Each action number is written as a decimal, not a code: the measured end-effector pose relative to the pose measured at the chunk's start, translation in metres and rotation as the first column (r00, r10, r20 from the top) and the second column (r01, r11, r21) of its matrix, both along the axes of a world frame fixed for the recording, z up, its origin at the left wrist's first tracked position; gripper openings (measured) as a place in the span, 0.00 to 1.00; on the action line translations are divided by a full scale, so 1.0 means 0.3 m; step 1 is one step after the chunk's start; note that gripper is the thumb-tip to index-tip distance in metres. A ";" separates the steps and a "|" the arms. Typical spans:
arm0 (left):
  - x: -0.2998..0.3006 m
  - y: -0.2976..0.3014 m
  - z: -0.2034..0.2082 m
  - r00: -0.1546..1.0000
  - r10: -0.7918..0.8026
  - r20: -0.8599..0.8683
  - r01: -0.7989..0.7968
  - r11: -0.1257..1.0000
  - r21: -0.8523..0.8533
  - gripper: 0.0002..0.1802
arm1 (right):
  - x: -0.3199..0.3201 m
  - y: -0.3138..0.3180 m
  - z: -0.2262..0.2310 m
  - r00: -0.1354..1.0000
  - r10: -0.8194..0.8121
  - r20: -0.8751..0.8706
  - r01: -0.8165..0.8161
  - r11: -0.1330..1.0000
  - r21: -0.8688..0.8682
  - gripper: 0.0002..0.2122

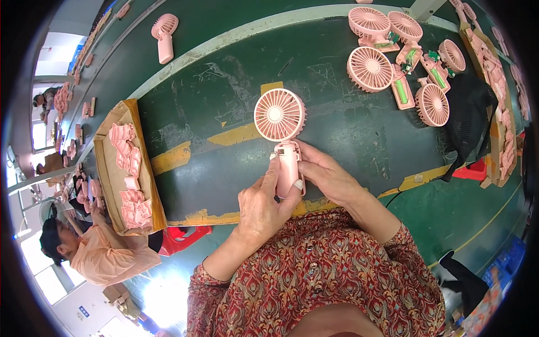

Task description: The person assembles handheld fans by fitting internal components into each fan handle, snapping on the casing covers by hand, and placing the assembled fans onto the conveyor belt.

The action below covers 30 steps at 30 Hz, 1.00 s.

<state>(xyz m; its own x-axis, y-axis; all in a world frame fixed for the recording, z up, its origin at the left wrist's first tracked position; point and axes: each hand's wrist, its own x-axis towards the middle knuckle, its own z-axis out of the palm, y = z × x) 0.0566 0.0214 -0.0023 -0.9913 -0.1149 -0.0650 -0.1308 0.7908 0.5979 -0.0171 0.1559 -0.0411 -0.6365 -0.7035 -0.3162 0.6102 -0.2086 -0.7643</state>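
A pink handheld fan (279,115) points away from me over the near edge of the green table, its round grille up. Both my hands close on its handle. My left hand (261,199) wraps the handle's left and lower side, with thumb and forefinger along the pink shell. On the other side, my right hand (325,171) grips the handle's upper right near the neck. A small dark opening shows at the top of the handle. My fingers hide much of the handle's underside.
At the right lie several opened pink fans (370,68) with green batteries and circuit boards showing. Cardboard boxes of pink shells stand left (147,185) and right (487,64). A black cloth (470,121) lies by the right box. An assembled fan (165,39) rests beyond the rail. A co-worker (104,253) sits left.
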 end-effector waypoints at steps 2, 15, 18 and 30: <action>0.004 0.001 0.000 1.000 0.010 -0.022 -0.010 1.000 -0.001 0.31 | -0.001 0.001 0.000 1.000 -0.008 -0.007 0.008 1.000 -0.006 0.19; 0.003 0.002 0.009 0.999 0.011 -0.036 -0.013 0.998 -0.059 0.31 | 0.003 -0.008 0.010 0.998 0.006 0.057 -0.005 1.000 -0.017 0.22; 0.003 0.000 0.007 1.000 0.013 -0.023 -0.014 0.999 -0.037 0.30 | -0.005 0.002 0.008 0.997 0.039 0.074 -0.038 0.999 -0.015 0.24; 0.016 -0.013 -0.027 0.995 0.001 -0.102 0.001 1.000 0.022 0.32 | -0.006 0.000 0.017 0.989 0.087 0.118 -0.085 0.996 -0.024 0.28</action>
